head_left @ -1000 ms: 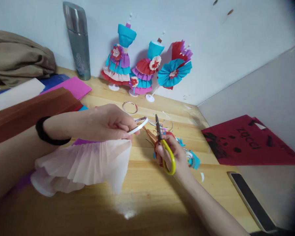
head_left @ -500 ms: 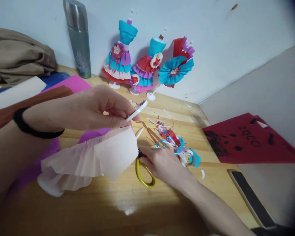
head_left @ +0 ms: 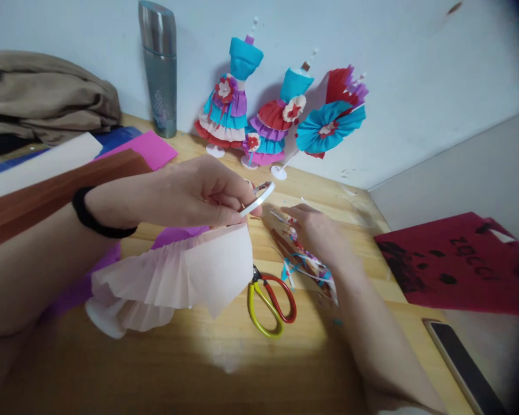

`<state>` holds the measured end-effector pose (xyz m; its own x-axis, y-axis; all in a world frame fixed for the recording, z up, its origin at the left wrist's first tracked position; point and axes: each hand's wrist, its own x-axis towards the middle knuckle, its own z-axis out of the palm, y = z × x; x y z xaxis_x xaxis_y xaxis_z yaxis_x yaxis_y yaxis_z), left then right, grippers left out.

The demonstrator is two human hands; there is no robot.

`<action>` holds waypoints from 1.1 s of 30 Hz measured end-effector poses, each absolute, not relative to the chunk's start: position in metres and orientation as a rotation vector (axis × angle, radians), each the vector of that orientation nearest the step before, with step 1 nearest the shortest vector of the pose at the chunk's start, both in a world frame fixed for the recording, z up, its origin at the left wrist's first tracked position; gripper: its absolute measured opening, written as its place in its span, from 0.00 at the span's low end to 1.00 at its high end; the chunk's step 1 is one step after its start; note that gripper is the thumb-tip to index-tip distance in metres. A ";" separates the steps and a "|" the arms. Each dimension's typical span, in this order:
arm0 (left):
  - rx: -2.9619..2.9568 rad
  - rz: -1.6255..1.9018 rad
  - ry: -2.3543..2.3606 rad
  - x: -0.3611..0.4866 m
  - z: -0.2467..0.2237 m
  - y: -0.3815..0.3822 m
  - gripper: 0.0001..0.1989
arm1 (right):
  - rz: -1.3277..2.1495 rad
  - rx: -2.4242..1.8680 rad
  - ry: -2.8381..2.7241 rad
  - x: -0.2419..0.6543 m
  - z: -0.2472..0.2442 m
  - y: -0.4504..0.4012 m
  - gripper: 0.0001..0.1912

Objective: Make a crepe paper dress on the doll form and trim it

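My left hand (head_left: 194, 190) is closed on a narrow white roll of tape (head_left: 259, 199), held between thumb and fingers. Right beneath those fingers is the top edge of a pale pink pleated paper skirt (head_left: 168, 271), with a white round base (head_left: 105, 318) at its lower left end. My right hand (head_left: 318, 230) hovers at a heap of paper and tape scraps (head_left: 303, 259); its fingertips are partly hidden and blurred. Scissors (head_left: 268, 305) with a red and a yellow handle lie on the table, their blades hidden behind the pale pink paper.
Paper dresses on stands (head_left: 229, 109) and a blue paper flower (head_left: 331, 128) stand by the wall, near a bottle (head_left: 161, 86). Coloured paper sheets (head_left: 69, 193) and brown cloth (head_left: 47, 92) lie left. A red bag (head_left: 454, 262) and a phone (head_left: 465, 366) are right.
My right hand has left the scissors and moved up to the scrap heap. Both scissor handles now show. My left hand keeps the tape roll; the whole view has shifted.
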<state>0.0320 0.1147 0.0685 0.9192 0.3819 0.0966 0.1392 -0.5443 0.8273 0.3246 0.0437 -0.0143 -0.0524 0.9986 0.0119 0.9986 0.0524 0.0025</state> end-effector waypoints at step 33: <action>2.318 0.479 0.571 0.049 0.041 0.104 0.13 | 1.132 -1.325 -1.452 0.224 -0.009 0.021 0.21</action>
